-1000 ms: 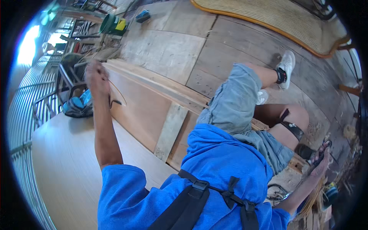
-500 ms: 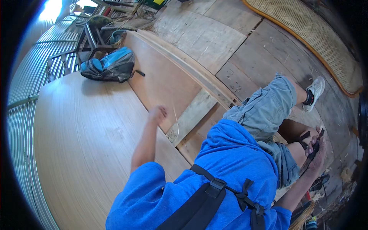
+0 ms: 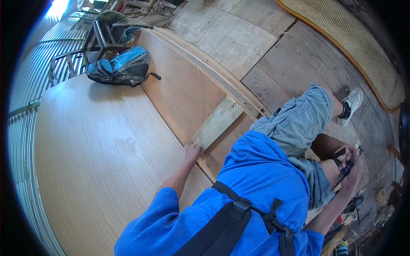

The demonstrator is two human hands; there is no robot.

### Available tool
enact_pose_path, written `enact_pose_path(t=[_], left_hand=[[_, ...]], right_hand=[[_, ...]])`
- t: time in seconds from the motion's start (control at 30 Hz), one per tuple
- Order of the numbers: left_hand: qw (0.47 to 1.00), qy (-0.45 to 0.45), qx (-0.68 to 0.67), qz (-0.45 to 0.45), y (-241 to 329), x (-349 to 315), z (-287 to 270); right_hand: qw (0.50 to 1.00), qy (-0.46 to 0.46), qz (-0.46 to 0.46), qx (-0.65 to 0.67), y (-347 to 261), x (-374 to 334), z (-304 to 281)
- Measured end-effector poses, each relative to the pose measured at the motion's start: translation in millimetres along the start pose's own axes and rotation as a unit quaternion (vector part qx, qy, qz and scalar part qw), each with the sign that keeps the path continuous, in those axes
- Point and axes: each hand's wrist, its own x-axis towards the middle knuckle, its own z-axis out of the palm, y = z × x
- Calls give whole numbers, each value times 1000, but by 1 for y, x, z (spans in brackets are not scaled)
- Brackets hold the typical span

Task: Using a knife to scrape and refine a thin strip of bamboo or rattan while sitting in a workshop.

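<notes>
My left hand (image 3: 194,152) is closed, its fingers curled at the edge of the pale wood-grain board (image 3: 106,162), by the near end of a bare wooden strip (image 3: 218,121). Whatever those fingers may hold is hidden. At the far right, beside my bare knee, my right hand (image 3: 352,170) wraps round a dark, narrow tool (image 3: 344,172); its exact kind does not show. A brown plywood sheet (image 3: 179,89) lies along the pale board's right side, with the strip across its near end.
A blue and grey backpack (image 3: 121,66) rests on the boards at the far left, near dark chair frames (image 3: 100,38). Beyond my shoe (image 3: 352,105) lies a woven cane panel with an orange rim (image 3: 341,40). Corrugated metal sheeting (image 3: 23,158) stands along the left.
My left hand has come down toward me and a little right, to the wooden strip's near end. My right hand has shifted slightly, still around the dark tool.
</notes>
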Motion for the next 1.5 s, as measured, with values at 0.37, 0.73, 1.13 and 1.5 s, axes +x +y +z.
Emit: enact_pose_path(t=[0.37, 0.73, 1.13, 1.5], left_hand=[[977, -47, 198, 60, 59, 18, 2], [821, -153, 393, 385, 252, -54, 65], [-6, -958, 141, 250, 363, -393, 213], [25, -955, 104, 278, 327, -402, 213]], right_hand=[[990, 106, -24, 85, -19, -33, -35], [957, 241, -36, -159, 47, -69, -99], [733, 646, -140, 161, 119, -162, -215], [649, 550, 159, -501, 35, -182, -384]])
